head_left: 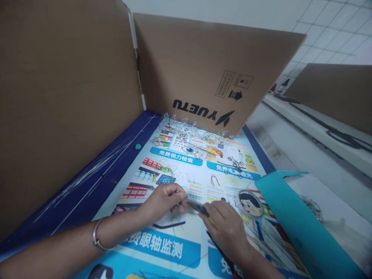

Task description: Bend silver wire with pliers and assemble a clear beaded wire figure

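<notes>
Presently, left hand [166, 202] pinches thin wire [175, 220] above printed sheet [190, 252]; right hand [228, 228] grips pliers [200, 208], tips just beside left hand.

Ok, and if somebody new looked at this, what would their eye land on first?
Probably the big cardboard panel standing at the back, with YUETU printed upside down on it. Next, the colourful printed sheet in front of it, where the left hand pinches thin wires and the right hand grips pliers. The turquoise box at lower right also stands out.
</notes>
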Demonstrator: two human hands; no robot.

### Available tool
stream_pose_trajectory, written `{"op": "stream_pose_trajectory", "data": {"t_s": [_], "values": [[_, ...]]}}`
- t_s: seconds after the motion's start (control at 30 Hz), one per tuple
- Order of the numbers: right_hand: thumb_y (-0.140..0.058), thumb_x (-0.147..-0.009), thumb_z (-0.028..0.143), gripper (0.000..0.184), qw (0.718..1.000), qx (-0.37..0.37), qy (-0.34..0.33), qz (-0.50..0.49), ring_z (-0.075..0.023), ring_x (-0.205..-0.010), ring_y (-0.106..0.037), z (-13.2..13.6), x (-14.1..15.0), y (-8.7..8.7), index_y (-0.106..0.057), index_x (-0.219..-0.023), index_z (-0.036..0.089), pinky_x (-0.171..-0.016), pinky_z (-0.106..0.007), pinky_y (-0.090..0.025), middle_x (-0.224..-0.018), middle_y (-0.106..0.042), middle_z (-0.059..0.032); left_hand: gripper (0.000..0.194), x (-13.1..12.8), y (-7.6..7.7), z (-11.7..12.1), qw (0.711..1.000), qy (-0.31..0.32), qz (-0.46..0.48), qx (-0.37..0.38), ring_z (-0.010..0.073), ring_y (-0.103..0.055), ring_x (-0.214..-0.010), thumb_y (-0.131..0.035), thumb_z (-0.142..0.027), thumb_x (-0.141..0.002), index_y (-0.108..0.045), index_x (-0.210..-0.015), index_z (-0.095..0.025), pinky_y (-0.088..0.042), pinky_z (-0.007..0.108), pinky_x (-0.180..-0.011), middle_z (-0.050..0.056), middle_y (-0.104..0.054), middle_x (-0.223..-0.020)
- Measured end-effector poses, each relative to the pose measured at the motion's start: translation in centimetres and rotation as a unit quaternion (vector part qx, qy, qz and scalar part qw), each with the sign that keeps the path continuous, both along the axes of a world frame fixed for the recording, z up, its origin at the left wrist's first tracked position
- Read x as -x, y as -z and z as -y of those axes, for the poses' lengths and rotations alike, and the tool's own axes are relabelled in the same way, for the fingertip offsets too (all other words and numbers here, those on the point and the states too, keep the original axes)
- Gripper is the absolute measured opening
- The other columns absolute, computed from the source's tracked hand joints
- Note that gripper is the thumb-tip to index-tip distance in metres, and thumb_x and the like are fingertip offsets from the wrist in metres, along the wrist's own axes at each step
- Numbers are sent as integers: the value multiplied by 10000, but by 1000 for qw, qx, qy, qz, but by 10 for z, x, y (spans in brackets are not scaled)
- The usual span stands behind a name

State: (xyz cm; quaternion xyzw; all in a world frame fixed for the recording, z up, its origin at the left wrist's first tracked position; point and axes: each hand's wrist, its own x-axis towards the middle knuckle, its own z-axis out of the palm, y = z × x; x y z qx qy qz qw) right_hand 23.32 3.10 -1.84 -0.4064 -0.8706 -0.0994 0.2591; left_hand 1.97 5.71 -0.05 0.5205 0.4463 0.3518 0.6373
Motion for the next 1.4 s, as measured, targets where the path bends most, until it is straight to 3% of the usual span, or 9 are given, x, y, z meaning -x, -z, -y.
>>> {"op": "stream_pose_trajectory", "data": {"t_s": [0.33,0.9,1.23,1.4], "values": [[-478,-894,261,160,998,1,-12,55,-174,-765,-532,0,-5,2,-604,-900,162,-787,-336,-385,-742,-594,-53,215,2,1,-4,999,45,-19,17,85,-544,-461,-538,-314,-800,-593,-672,-150,-322,180,-447,-11,-626,-516],[-478,-893,256,159,997,-9,-30,66,-169,-741,-535,0,-6,5,-601,-903,155,-825,-363,-397,-727,-580,-53,205,0,-3,-3,998,41,-37,34,85,-539,-436,-548,-316,-747,-577,-635,-147,-303,182,-430,-24,-606,-491],[-488,-886,267,154,999,8,-30,23,-171,-735,-534,0,-2,5,-586,-894,150,-763,-324,-407,-724,-574,-44,197,1,3,-3,999,39,-20,32,79,-541,-435,-566,-306,-759,-581,-647,-145,-312,178,-427,-16,-624,-532],[-492,-882,262,134,999,28,-14,-40,-176,-747,-530,-5,-4,5,-579,-865,161,-707,-305,-423,-745,-581,-53,318,0,6,-2,998,14,57,19,105,-585,-508,-537,-440,-805,-598,-776,-129,-350,187,-451,29,-657,-636]]}}
